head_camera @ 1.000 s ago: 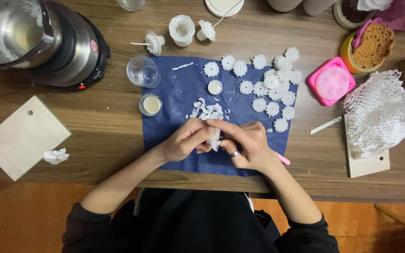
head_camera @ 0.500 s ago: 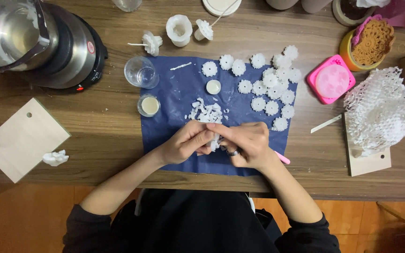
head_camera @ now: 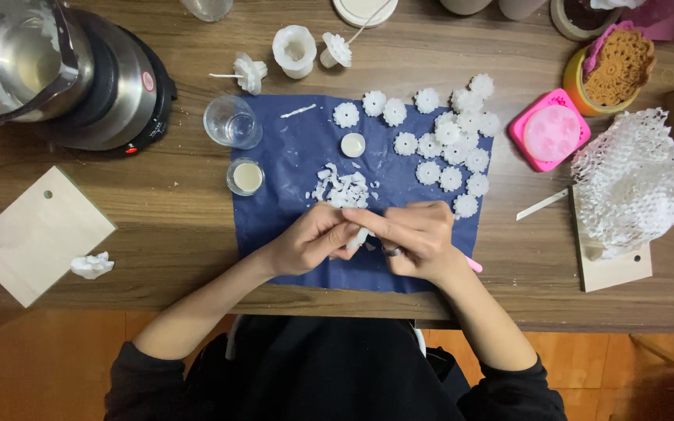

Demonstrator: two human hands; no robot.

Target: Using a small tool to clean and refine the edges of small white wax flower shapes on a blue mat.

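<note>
- Left hand (head_camera: pixel 310 242) and right hand (head_camera: pixel 419 238): fingertips meet, pinching a small white wax piece (head_camera: pixel 360 238) between them, over the blue cloth (head_camera: pixel 290 179).
- Wax piece: likely light, brittle and slightly slick; best gripped gently by its sides. Its shape is mostly hidden.
- Just beyond the fingers: wax shavings (head_camera: pixel 341 189); farther, right: wax flowers (head_camera: pixel 450 148).
- Under the right palm: pink tool (head_camera: pixel 473 265).

White wax flowers (head_camera: pixel 450 148); navy cloth (head_camera: pixel 290 168); pink mould (head_camera: pixel 549 129).

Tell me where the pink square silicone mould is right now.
In the head view, the pink square silicone mould sits on the wooden table, right of the blue cloth, beside the white net foam.
</note>
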